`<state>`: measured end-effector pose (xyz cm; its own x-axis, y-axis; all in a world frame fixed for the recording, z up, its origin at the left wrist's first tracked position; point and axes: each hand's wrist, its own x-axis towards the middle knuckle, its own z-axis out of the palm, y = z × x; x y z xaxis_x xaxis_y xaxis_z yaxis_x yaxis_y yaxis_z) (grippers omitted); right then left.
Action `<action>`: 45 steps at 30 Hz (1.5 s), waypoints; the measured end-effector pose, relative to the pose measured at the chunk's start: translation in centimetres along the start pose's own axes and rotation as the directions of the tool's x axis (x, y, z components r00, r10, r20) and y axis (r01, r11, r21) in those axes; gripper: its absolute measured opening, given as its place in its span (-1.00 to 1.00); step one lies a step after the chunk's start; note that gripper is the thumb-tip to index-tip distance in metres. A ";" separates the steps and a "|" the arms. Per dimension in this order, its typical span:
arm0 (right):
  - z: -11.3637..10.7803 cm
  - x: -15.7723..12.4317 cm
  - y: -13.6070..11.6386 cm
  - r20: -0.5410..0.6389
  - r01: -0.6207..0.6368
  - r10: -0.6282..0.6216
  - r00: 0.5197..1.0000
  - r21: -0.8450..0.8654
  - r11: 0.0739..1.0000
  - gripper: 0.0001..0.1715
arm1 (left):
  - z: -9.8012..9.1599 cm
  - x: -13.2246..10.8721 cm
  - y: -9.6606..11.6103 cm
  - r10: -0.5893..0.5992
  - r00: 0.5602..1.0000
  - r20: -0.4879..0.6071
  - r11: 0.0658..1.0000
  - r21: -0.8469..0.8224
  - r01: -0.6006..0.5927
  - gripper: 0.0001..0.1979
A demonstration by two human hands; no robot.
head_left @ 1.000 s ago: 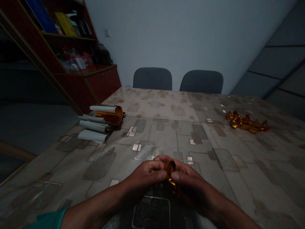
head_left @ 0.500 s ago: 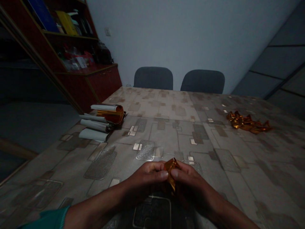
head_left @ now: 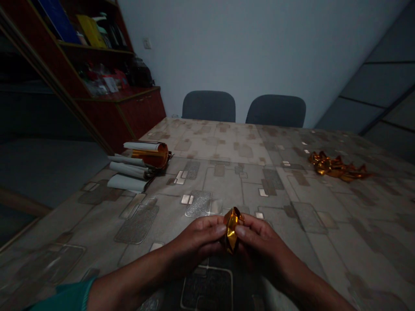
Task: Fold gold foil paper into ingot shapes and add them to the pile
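Note:
A small folded piece of shiny gold foil paper (head_left: 231, 228) is pinched between both hands just above the near part of the patterned table (head_left: 227, 172). My left hand (head_left: 197, 239) grips its left side with thumb and fingers closed. On the other side, my right hand (head_left: 259, 242) holds it the same way. The foil stands upright between the thumbs, and its lower part is hidden by my fingers.
A pile of folded gold foil shapes (head_left: 337, 166) lies at the far right. Rolled white sheets and a gold foil roll (head_left: 139, 166) lie at the left edge. Two dark chairs (head_left: 243, 108) stand behind the table, and a red shelf unit (head_left: 106, 82) is at the left.
Both hands have lifted slightly and drawn the foil piece upward; it now stands taller and shows more between the thumbs. The view shifted a little.

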<state>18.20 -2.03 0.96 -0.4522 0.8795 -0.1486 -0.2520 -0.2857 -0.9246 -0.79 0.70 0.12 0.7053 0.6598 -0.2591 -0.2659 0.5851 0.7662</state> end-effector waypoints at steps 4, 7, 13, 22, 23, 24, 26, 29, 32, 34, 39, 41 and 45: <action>-0.1 0.2 0.2 -0.001 -0.033 0.033 0.999 -0.033 0.999 -0.63 | 0.0 0.1 0.1 0.078 0.990 -0.117 0.996 0.055 -0.072 -0.67; 0.1 0.2 0.0 0.008 -0.053 0.054 0.999 -0.074 0.996 -0.58 | 0.1 0.1 0.1 0.175 0.975 -0.134 0.978 0.141 -0.156 -0.58; 0.2 0.3 -0.1 -0.002 -0.110 0.110 0.994 -0.086 0.990 -0.57 | 0.1 0.2 -0.4 0.238 0.969 -0.073 0.959 0.173 -0.223 -0.67; 0.0 0.8 0.9 -0.191 0.071 -0.077 0.978 -0.039 0.997 -0.52 | 0.4 0.1 -0.2 0.213 0.956 -0.203 0.975 0.102 -0.196 -0.63; 0.0 0.8 0.8 -0.199 0.073 -0.079 0.977 -0.038 0.997 -0.54 | 0.4 0.1 -0.2 0.212 0.958 -0.195 0.976 0.101 -0.195 -0.64; 0.0 0.8 0.7 -0.204 0.074 -0.081 0.976 -0.043 0.996 -0.56 | 0.5 0.1 -0.2 0.210 0.959 -0.188 0.976 0.099 -0.194 -0.65; 0.0 0.6 0.4 -0.216 0.091 -0.106 0.971 -0.077 0.993 -0.61 | 0.5 0.0 -0.2 0.202 0.961 -0.188 0.978 0.082 -0.190 -0.65; 0.0 0.4 0.1 -0.199 0.140 -0.156 0.968 -0.094 0.986 -0.71 | 0.6 -0.1 0.0 0.159 0.962 -0.220 0.987 0.044 -0.153 -0.63; 0.0 0.1 -0.2 -0.164 0.157 -0.168 0.972 -0.082 0.984 -0.73 | 0.7 -0.2 0.4 0.116 0.968 -0.221 0.993 0.014 -0.115 -0.64; 0.0 0.0 -0.5 -0.168 0.152 -0.167 0.972 -0.098 0.983 -0.75 | 0.7 -0.2 0.6 0.092 0.972 -0.214 0.995 -0.014 -0.098 -0.65; -0.3 -0.3 -1.1 -0.123 0.147 -0.163 0.979 -0.129 0.981 -0.79 | 0.3 -0.3 1.0 0.011 0.992 -0.127 0.998 -0.063 -0.019 -0.66; -0.4 -0.4 -1.2 -0.087 0.141 -0.153 0.984 -0.131 0.981 -0.78 | 0.1 -0.3 1.0 0.005 0.997 -0.079 0.996 -0.089 -0.012 -0.68; -0.6 -0.5 -1.1 -0.076 0.180 -0.203 0.976 -0.238 0.954 -0.81 | -0.1 -0.3 1.0 -0.045 0.997 -0.057 0.994 -0.105 0.039 -0.71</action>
<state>19.22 -1.89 1.88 -0.3249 0.9456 0.0159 -0.1180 -0.0238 -0.9927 -1.37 1.10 0.88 0.6779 0.6585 -0.3269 -0.3053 0.6566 0.6897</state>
